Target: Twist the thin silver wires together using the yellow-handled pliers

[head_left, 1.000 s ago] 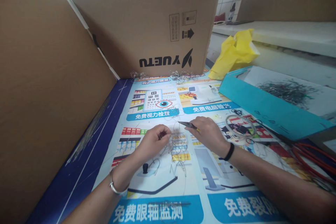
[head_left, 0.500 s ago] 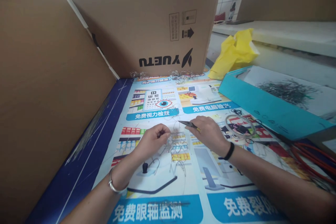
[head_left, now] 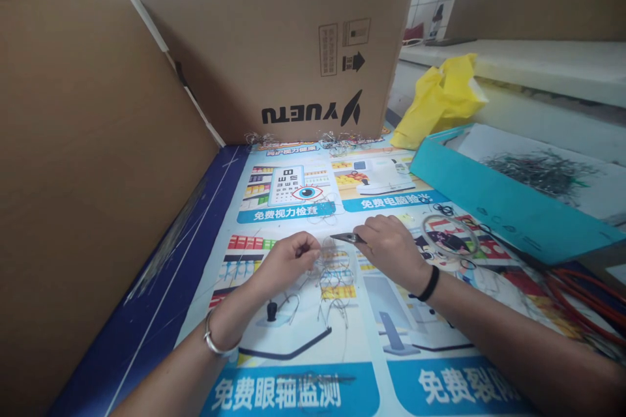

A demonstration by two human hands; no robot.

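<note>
My left hand is closed in a pinch around a thin wire whose loops run out to the right of the fingertips. My right hand grips a pair of pliers, with the dark pointed jaws aimed left, just above and right of my left fingertips. Below and between the hands, thin bent wires lie on the printed sheet. Closer to me rests a bundle of straight wires. The exact part of the wire inside my left fingers is hidden.
Cardboard panels stand at the back and left. On the right are a blue box holding a heap of dark wires, a yellow bag, a wire coil and red cables. Tangled wires lie by the back panel.
The pliers have turned slightly, their jaws now lower and more level. My left hand stays nearly in place, still pinching. The whole view has shifted a little.
</note>
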